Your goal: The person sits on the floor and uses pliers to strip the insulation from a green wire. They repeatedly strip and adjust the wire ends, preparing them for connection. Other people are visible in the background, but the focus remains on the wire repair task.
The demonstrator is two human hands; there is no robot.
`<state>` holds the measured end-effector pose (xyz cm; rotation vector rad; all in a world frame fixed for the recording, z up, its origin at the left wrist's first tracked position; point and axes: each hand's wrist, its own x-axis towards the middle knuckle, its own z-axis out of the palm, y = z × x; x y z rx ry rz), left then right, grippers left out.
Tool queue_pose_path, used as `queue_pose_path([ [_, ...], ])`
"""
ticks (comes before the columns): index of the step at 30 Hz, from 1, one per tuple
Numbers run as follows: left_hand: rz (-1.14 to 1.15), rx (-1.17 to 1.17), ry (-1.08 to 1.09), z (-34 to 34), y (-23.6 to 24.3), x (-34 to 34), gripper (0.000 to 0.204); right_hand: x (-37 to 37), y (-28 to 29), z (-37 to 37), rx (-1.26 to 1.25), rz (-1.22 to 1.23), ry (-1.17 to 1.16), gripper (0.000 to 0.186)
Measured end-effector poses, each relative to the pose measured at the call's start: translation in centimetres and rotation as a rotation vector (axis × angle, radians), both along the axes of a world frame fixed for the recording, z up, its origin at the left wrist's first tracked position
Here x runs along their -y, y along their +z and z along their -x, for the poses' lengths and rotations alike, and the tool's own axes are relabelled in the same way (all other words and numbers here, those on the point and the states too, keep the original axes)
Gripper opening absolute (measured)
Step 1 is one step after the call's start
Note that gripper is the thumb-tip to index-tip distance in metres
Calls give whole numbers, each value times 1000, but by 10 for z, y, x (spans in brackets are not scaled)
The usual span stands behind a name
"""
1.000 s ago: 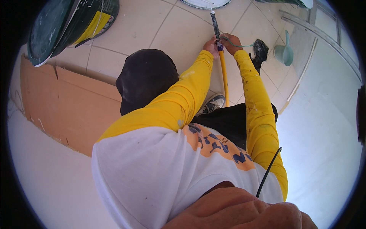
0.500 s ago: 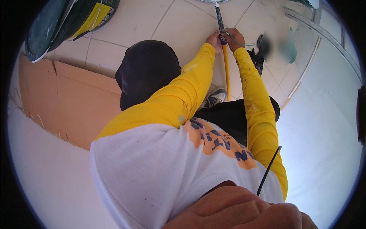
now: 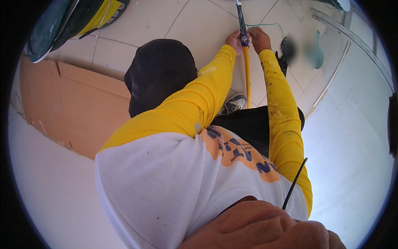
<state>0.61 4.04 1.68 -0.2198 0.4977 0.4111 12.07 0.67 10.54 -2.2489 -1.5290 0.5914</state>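
A yellow pole [image 3: 247,76] runs up from beside my shoe to a dark, paint-stained handle [image 3: 241,18] joined to its upper end. My left hand [image 3: 234,40] is closed round the dark joint between pole and handle. Just right of that joint is my right hand [image 3: 260,40], its fingertips pinched together on a thin green wire [image 3: 269,24]. The wire leaves the joint, loops out to the right and bends back down. What sits at the handle's far end is cut off by the top edge.
Dark green buckets [image 3: 62,29] stand at upper left. Cardboard [image 3: 87,99] lies along the left wall. My paint-marked shoe [image 3: 234,103] rests on the tiles [image 3: 207,29]. A teal object [image 3: 318,50] and a metal frame [image 3: 336,25] are at the right.
My right hand has moved slightly right and up, away from the joint. The green wire now arcs above it. My left hand still holds the joint.
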Motion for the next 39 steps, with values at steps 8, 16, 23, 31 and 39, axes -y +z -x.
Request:
queue_pose_path([
  [8,19,-40,-4,-1,1,-2,45,-2,3,-3,3,-23,62,16],
  [16,35,35,25,1,-4,-1,33,3,-6,-2,-32,-86,16,15],
  [23,119,22,161,-5,-12,5,13,-5,1,18,-115,14,-150,16],
  [31,102,-65,104,-4,-6,1,8,-17,7,15,-370,108,-358,19],
  [39,29,-39,96,-2,-2,4,18,-4,-21,6,-470,49,-339,25],
])
